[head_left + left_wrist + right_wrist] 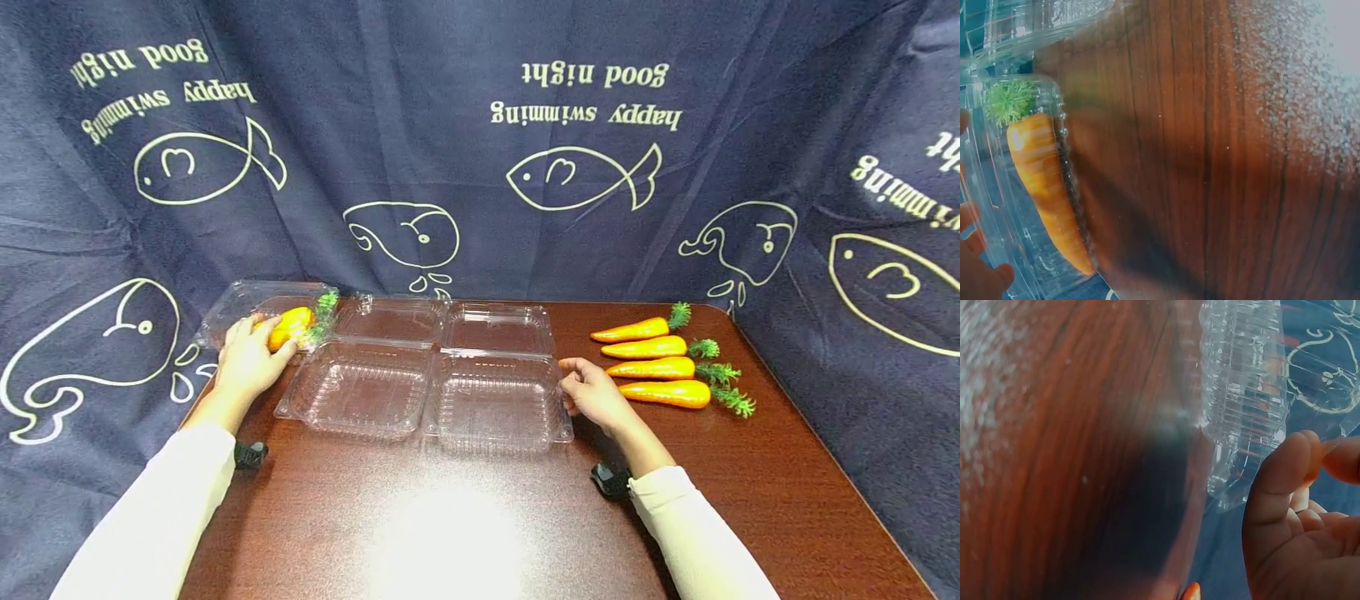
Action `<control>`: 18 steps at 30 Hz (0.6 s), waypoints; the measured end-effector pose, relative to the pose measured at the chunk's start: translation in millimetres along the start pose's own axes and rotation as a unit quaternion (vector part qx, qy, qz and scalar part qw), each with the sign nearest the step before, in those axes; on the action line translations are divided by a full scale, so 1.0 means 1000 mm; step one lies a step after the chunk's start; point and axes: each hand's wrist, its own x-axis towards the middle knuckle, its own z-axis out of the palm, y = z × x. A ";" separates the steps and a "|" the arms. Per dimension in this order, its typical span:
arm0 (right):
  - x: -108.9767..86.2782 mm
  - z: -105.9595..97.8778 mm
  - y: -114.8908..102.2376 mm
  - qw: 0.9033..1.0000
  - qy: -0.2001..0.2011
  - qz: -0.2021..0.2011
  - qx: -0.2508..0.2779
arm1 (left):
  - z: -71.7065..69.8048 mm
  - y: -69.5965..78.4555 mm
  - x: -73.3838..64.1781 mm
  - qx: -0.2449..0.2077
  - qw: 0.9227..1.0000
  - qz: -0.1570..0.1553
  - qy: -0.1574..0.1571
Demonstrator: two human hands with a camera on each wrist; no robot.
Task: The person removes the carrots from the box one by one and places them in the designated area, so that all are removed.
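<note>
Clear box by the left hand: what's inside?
At least one orange carrot with a green top. In the head view, the left hand covers part; exact count unclear.

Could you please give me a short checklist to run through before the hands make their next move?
1. Left container loaded: ok, at least one carrot inside.
2. Its lid fully latched: cannot tell.
3. Left hand at left container: ok, touching.
4. Right hand at right container: ok, fingers at its edge.
5. Middle container open: ok, lid folded back.
6. Loose carrots in containers: not ok, four lie on the table.
</note>
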 end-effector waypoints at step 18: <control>0.002 0.005 0.001 0.997 -0.018 0.014 0.078 | 0.001 -0.002 0.000 0.000 1.000 0.005 0.008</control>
